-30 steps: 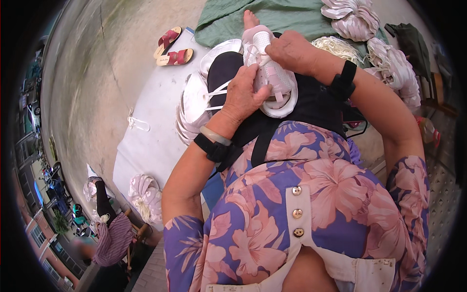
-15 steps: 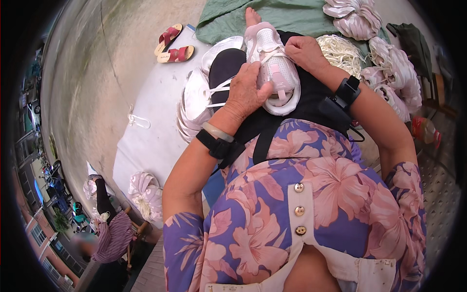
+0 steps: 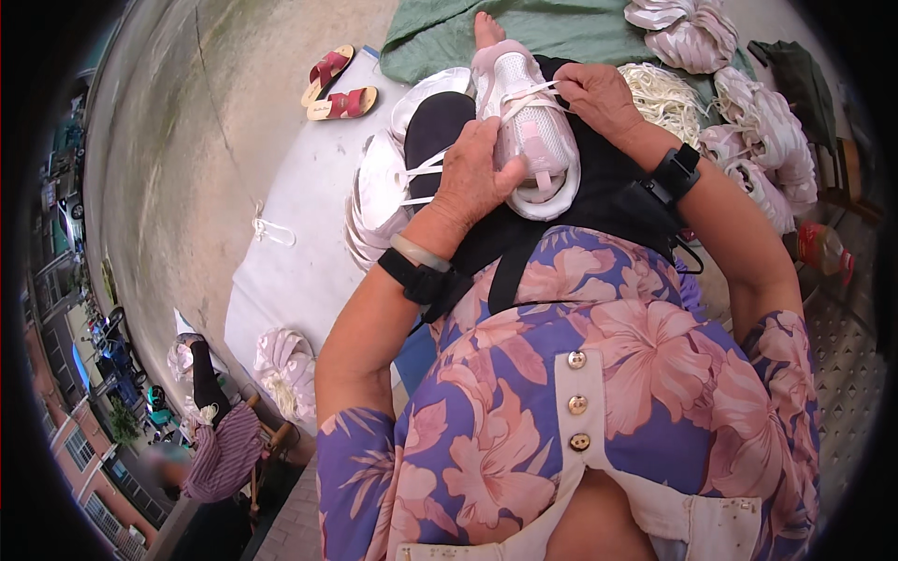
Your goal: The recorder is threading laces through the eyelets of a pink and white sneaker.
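A pink and white sneaker upper (image 3: pixel 547 145) lies across my lap, its rounded white rim toward me. Along its left side my left hand (image 3: pixel 472 173) is closed, thumb on the upper. My right hand (image 3: pixel 601 101) pinches a white shoelace (image 3: pixel 533 91) beside the upper's right side, and the lace runs taut across the lacing area. More white lace (image 3: pixel 426 168) trails out left of my left hand. The fingertips of the left hand are partly hidden.
Nested white and pink uppers (image 3: pixel 379 187) lie to my left. At right are a heap of white laces (image 3: pixel 662 98) and bundled uppers (image 3: pixel 762 131). Red sandals (image 3: pixel 341 103) rest near a green cloth (image 3: pixel 524 23). Another person (image 3: pixel 224 449) sits far left.
My right hand has lifted slightly up and right from the shoe, drawing out the lace, which now shows stretched between hand and upper. My left hand keeps its place.
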### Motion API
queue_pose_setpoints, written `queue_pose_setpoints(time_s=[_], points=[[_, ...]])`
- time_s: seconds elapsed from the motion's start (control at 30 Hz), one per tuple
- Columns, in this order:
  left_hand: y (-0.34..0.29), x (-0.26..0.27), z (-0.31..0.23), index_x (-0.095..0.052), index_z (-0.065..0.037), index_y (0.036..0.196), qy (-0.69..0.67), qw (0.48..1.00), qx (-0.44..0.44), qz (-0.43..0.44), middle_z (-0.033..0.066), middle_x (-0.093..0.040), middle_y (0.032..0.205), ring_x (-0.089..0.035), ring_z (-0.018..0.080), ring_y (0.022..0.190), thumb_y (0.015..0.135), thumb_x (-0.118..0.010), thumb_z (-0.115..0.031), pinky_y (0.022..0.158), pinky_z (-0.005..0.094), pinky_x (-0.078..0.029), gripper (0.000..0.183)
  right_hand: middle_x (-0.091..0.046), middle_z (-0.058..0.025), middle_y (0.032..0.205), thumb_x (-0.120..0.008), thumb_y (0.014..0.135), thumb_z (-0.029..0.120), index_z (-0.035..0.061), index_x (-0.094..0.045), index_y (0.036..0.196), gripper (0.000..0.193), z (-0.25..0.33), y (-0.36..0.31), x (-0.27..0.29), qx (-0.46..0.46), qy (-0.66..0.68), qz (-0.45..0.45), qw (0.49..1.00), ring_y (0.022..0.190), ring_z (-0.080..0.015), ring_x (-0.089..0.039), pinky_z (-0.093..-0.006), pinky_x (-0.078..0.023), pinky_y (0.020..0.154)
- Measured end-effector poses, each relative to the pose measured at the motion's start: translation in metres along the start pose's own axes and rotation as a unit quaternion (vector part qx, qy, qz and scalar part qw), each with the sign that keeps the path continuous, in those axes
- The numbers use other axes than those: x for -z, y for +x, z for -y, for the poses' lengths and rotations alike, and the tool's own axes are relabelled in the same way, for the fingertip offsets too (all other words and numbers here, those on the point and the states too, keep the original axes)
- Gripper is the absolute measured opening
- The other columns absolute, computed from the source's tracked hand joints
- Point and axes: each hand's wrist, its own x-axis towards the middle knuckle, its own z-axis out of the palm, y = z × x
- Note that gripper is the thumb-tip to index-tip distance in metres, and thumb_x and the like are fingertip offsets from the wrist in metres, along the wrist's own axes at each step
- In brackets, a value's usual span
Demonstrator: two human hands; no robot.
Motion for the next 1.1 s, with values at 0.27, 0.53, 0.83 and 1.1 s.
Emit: queue_pose_setpoints(time_s=[0.27,0.53,0.83,1.1], points=[[-0.005,0.011,0.005,-0.056,0.001,0.105,-0.030,0.999,0.004,-0.027,0.0085,-0.055,0.077,-0.052,0.0131,0.059,0.078,-0.061,-0.012,0.055,0.0258,-0.044,0.030,-0.062,-0.0143,0.073,-0.053,0.082,0.023,0.0024,-0.058,0.092,0.023,0.014,-0.014,0.012,0.001,0.118,0.033,0.992,0.070,-0.0309,-0.060,-0.0376,-0.046,0.064],[-0.011,0.066,-0.022,-0.056,-0.001,0.111,-0.118,0.985,0.075,-0.106,0.0022,-0.056,0.072,-0.048,0.0049,0.057,0.087,-0.050,-0.001,0.052,0.0184,-0.043,0.025,-0.049,-0.0006,0.056,-0.054,0.085,0.017,0.0003,-0.060,0.096,0.020,-0.002,-0.049,0.078,-0.072,0.227,0.173,0.956,0.050,-0.0087,-0.046,-0.0235,-0.037,0.048],[0.016,0.015,0.001,-0.059,-0.001,0.089,0.029,0.995,0.064,-0.071,0.0082,-0.058,0.079,-0.056,0.0201,0.071,0.076,-0.065,-0.019,0.065,0.0315,-0.046,0.023,-0.058,-0.0167,0.070,-0.056,0.080,0.046,0.0025,-0.057,0.089,0.044,0.028,-0.046,0.038,0.003,0.069,0.125,0.990,0.068,-0.0337,-0.057,-0.0399,-0.044,0.063],[0.039,-0.002,-0.018,-0.053,-0.003,0.078,0.132,0.985,0.102,-0.043,0.0153,-0.056,0.077,-0.057,0.0350,0.073,0.074,-0.056,-0.014,0.065,0.0428,-0.044,0.012,-0.060,-0.0207,0.077,-0.055,0.080,0.044,0.0018,-0.054,0.087,0.043,0.026,-0.043,0.009,0.011,0.020,0.107,0.994,0.078,-0.0373,-0.059,-0.0450,-0.045,0.068]])
